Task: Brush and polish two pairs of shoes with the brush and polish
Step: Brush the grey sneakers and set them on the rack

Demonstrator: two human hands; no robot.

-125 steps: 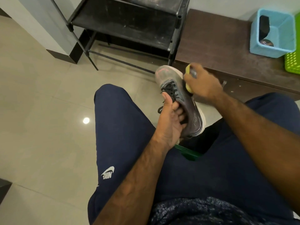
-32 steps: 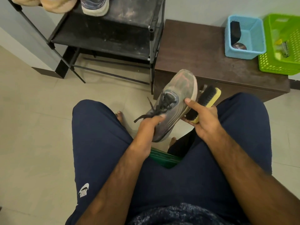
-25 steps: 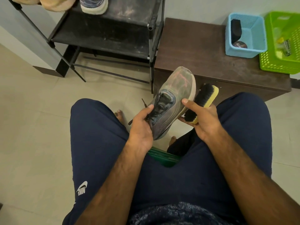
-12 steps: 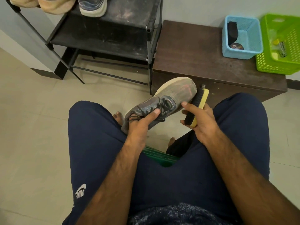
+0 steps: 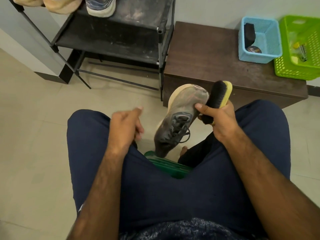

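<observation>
Since half a second ago the left hand [image 5: 124, 130] has been taken off the laces of the dusty grey lace-up sports shoe [image 5: 180, 118] and drawn aside over the left thigh. The shoe has been swung from lying crosswise to hanging toe up and heel down.

The left hand is now seen with its fingers loosely curled and nothing in it, clear of the shoe. The right hand [image 5: 220, 118] is curled round the lower end of the yellow-backed, black-bristled brush [image 5: 218, 94]. Its thumb is pressed against the side of the shoe near the toe, so the shoe appears to be pinched between thumb and bristles. The shoe is held in the air between the knees, its heel just above the edge of a green plastic seat [image 5: 166, 166] that shows between the navy trousers [image 5: 155, 196].

Beyond the knees a dark brown wooden desk [image 5: 207, 54] is set against the wall. On its far right a light blue plastic basket [image 5: 270, 49] is placed. A round polish tin [image 5: 254, 49] and a black oblong object [image 5: 249, 33] are lying inside it. A lime-green plastic basket [image 5: 290, 70] is placed just beside the blue one.

Left of the desk a black metal shoe rack [image 5: 112, 40] is stood on the beige tiled floor [image 5: 34, 135]. A blue-grey shoe with a pale sole [image 5: 101, 7] and tan shoes [image 5: 58, 6] are kept on its top shelf.
</observation>
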